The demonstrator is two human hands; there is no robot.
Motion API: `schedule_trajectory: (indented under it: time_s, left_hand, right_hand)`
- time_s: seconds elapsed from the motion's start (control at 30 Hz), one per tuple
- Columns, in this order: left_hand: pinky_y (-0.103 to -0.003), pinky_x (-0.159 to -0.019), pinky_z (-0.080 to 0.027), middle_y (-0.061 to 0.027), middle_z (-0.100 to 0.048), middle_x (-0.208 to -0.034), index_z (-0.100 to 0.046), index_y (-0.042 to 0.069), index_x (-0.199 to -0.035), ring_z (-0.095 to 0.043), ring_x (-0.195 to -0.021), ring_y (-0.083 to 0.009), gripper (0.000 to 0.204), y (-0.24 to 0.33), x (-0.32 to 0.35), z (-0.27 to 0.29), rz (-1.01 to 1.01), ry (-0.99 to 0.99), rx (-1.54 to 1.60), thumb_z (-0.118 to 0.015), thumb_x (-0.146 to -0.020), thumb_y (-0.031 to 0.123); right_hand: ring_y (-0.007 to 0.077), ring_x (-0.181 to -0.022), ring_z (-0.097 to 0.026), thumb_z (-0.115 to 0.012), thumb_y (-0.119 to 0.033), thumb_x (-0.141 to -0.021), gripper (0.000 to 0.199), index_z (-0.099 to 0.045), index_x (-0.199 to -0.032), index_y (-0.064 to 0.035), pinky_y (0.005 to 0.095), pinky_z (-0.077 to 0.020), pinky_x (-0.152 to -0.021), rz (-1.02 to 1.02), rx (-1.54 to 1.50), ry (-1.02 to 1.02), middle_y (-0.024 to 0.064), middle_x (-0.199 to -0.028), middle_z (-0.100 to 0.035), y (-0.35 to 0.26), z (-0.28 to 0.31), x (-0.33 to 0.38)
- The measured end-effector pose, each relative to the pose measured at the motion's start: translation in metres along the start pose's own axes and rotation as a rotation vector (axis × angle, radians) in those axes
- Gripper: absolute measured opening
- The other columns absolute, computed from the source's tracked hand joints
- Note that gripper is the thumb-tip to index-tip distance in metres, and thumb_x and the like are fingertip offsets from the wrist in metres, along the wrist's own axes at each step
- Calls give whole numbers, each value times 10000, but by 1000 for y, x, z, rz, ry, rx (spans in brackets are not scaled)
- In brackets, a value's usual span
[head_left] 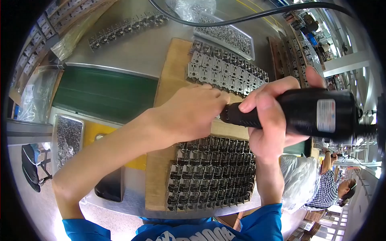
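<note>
My right hand (pixel 269 120) is wrapped round a black electric screwdriver (pixel 299 106), held nearly level with its nose pointing left. At that nose, my left hand (pixel 197 110) is closed with its fingers curled. Whatever those fingers hold is hidden behind them. Both hands hover over a brown cardboard sheet (pixel 157 188). Beyond them, rows of silver metal brackets (pixel 221 66) stand packed together on the sheet. On the near side sits a block of rows of darker metal assemblies (pixel 213 172), partly covered by my left forearm.
A clear tray of small metal parts (pixel 229 38) lies at the back, under a black cable (pixel 257 17). A green belt (pixel 104 94) runs at left. Nearer are a tray of screws (pixel 69 136) and a dark phone (pixel 109 186). Another person (pixel 323 193) sits at right beyond a plastic bag (pixel 297 180).
</note>
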State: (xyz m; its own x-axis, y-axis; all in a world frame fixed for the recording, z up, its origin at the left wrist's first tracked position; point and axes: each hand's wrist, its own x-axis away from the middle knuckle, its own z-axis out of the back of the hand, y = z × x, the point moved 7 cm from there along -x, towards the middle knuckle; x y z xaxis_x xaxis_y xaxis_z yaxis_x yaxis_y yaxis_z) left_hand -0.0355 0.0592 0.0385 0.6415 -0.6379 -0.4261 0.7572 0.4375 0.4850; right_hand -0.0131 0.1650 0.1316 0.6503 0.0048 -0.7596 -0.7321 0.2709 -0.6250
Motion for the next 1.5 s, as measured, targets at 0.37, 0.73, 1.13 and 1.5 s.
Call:
schedule_trajectory:
  time_s: [0.37, 0.73, 1.13, 1.5]
  left_hand:
    - [-413, -847, -486, -100, -652, -937, -581, 27, -977, -618, -982, -294, 271, -13, 13, 10, 41, 51, 6, -659, -718, 12]
    - [-408, -854, -471, -93, -654, -897, -592, 38, -994, -622, -982, -279, 275, -14, 13, 8, 49, 94, 13, -646, -724, 29]
    - [-413, -865, -469, -96, -662, -896, -601, 42, -970, -622, -978, -291, 258, -14, 13, 10, 58, 112, 34, -638, -715, 30]
    - [-417, -893, -454, -95, -657, -972, -610, 27, -1100, -604, -1033, -291, 405, -15, 12, 7, 81, -5, 63, -652, -697, 25]
  right_hand:
    - [190, -525, -597, -597, -4, -804, 707, -285, -1435, 54, 312, -511, -559, -14, -21, -14, 128, -832, -587, -2, -17, -10]
    - [194, -513, -595, -595, -15, -788, 717, -286, -1427, 92, 300, -504, -542, -56, -100, 82, 160, -803, -590, -6, -21, -12]
    - [197, -513, -589, -583, -24, -793, 709, -276, -1424, 81, 308, -513, -544, -40, 27, -57, 151, -760, -579, -7, -24, -14]
    - [171, -529, -593, -600, -2, -804, 675, -292, -1397, 98, 286, -522, -614, 27, 85, -122, 128, -679, -609, -4, -24, -20]
